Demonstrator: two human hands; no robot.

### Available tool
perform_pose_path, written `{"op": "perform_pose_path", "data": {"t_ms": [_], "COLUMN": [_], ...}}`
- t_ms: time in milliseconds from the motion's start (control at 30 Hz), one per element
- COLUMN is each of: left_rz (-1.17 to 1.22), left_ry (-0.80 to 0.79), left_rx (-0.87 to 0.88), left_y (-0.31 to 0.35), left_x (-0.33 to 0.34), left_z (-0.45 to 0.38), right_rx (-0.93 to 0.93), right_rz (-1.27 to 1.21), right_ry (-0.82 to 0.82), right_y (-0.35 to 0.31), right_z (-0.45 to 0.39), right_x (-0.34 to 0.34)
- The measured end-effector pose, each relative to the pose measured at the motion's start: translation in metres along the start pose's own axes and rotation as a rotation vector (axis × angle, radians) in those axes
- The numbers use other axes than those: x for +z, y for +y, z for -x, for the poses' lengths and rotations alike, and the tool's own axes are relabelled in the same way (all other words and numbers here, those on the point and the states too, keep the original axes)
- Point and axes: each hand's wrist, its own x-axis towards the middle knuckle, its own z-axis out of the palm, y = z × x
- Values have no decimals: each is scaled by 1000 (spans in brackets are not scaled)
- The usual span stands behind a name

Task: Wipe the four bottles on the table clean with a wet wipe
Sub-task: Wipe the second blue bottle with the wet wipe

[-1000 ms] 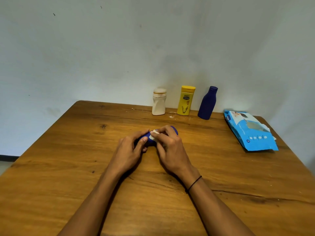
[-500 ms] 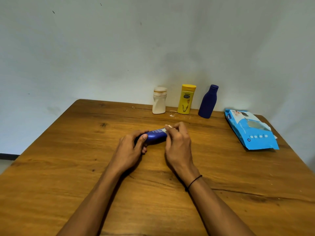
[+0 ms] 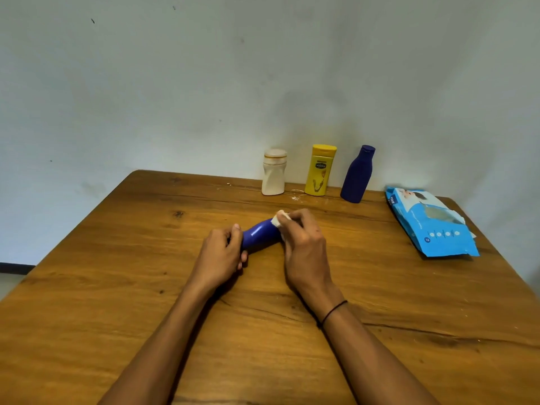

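Note:
A small blue bottle (image 3: pixel 259 236) lies tilted on its side at the middle of the wooden table (image 3: pixel 117 258). My left hand (image 3: pixel 220 255) grips its near end. My right hand (image 3: pixel 304 244) holds a white wet wipe (image 3: pixel 279 219) wrapped round the bottle's far end. Three other bottles stand upright along the far edge by the wall: a white one (image 3: pixel 273 176), a yellow one (image 3: pixel 319 169) and a dark blue one (image 3: pixel 357 174).
A light blue pack of wet wipes (image 3: pixel 432 223) lies flat at the table's far right, near the right edge. A pale wall rises directly behind the bottles. Small white crumbs dot the wood near the white and yellow bottles.
My right hand with the wipe has slid along the blue bottle towards its far end, uncovering more of the blue body. The left hand keeps its grip.

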Motion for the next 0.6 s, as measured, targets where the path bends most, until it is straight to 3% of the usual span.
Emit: {"op": "perform_pose_path", "data": {"t_ms": [100,300,600], "left_rz": [-94,-121,-80], "left_ry": [58,102,44], "left_rx": [1,23,-14], "left_y": [2,2,11], "left_x": [3,4,1], "left_z": [0,0,2], "right_rx": [75,-215,-87], "right_rz": [-50,-182,-99], "right_ry": [-13,-224,-82], "right_y": [2,-21,-18], "right_z": [-2,4,5], "right_x": [-1,6,5]}}
